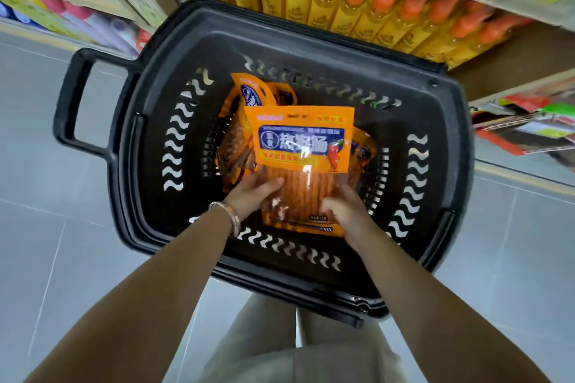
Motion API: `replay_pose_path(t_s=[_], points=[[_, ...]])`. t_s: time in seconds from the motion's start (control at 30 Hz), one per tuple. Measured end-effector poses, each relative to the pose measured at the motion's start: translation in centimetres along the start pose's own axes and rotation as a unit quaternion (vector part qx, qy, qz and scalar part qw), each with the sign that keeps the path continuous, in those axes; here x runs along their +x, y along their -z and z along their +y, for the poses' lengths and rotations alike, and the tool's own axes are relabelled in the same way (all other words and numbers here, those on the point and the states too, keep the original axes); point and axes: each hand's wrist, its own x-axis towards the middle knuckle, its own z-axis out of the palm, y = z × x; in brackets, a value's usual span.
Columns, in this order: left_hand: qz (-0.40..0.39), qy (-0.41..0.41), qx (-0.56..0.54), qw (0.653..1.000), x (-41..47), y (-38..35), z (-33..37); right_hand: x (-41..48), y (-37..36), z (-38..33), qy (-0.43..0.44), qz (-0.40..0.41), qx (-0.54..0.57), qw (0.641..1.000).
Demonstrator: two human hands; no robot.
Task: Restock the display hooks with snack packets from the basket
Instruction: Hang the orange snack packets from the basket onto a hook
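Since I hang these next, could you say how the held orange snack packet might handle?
Glare on the snack packet suggests slippery film. Gripped low by the left hand and right hand without drooping, it seems fairly stiff and light.

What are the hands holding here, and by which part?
An orange snack packet, over the basket. The left hand grips its lower left edge and the right hand its lower right edge, at the clear end.
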Motion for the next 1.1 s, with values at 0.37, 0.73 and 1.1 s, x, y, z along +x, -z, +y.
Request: replay_pose_path(t_s=[0.37,0.73,1.1], points=[[0.214,0.056,-0.026,0.975,1.7,2.0,-1.7,7.9,0.3,2.0,-0.082,0.136,0.035,0.987],[0.215,0.052,0.02,0.975,2.9,2.2,-2.0,12.1,0.6,4.0,-0.081,0.205,0.029,0.975],[0.246,0.026,-0.088,0.965,-3.1,1.2,0.6,0.1,2.9,-0.2,0.029,0.189,0.043,0.981]])
